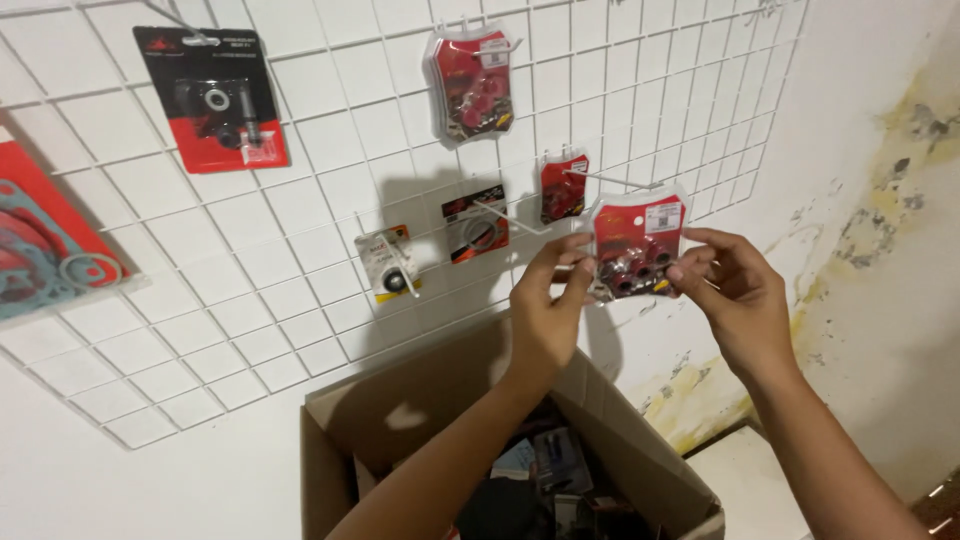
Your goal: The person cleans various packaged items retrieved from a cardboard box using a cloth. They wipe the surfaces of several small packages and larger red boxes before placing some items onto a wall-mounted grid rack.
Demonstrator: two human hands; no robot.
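Note:
My left hand [548,300] and my right hand [730,285] both grip a red blister pack of small round rollers [636,245], one hand at each side. I hold the pack up against the white wire grid panel [300,200] on the wall, close to a bare metal hook [610,180]. A small red packet [563,187] hangs just up and left of it. Other hooks carry a black-and-orange packet with a ring [475,225] and a small white packet [390,262].
An open cardboard box [420,400] with several dark packets inside stands below my arms. Higher on the grid hang a red blister pack [468,82], a black-and-red carded part [215,97] and a gasket card [40,250] at the left edge. The right wall [880,200] is stained.

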